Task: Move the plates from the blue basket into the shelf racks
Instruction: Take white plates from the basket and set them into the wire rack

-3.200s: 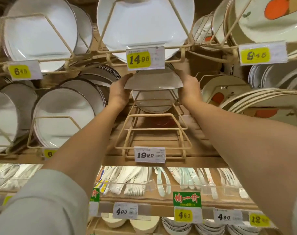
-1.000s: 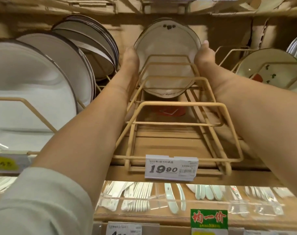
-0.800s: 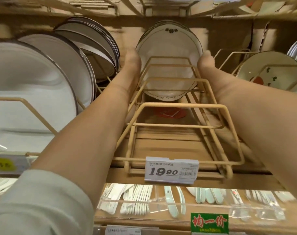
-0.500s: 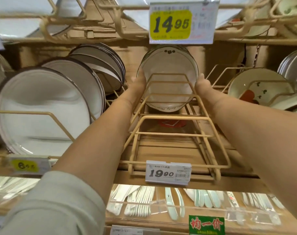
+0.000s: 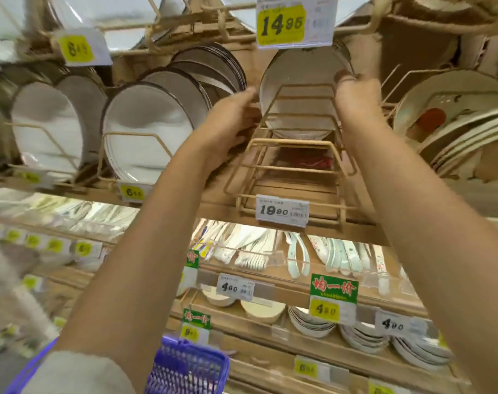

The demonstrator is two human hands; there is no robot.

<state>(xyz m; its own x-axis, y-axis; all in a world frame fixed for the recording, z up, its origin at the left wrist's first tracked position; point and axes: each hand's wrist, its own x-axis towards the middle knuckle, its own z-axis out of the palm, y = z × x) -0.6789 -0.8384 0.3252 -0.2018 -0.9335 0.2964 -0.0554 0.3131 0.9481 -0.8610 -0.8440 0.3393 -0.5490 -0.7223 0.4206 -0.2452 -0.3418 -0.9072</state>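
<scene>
Up close, the grip is two-handed: the right hand (image 5: 356, 95) curls its fingers onto the right rim of the plate (image 5: 299, 78), while the left hand (image 5: 230, 118) sits at the left rim; blur hides whether it clamps. The plate stands on edge, face outward, at the back of the wire rack (image 5: 293, 169), straight ahead between both hands. The rack's front slots are bare. Below, the blue basket (image 5: 185, 368) shows only its rim, so its contents are unseen.
</scene>
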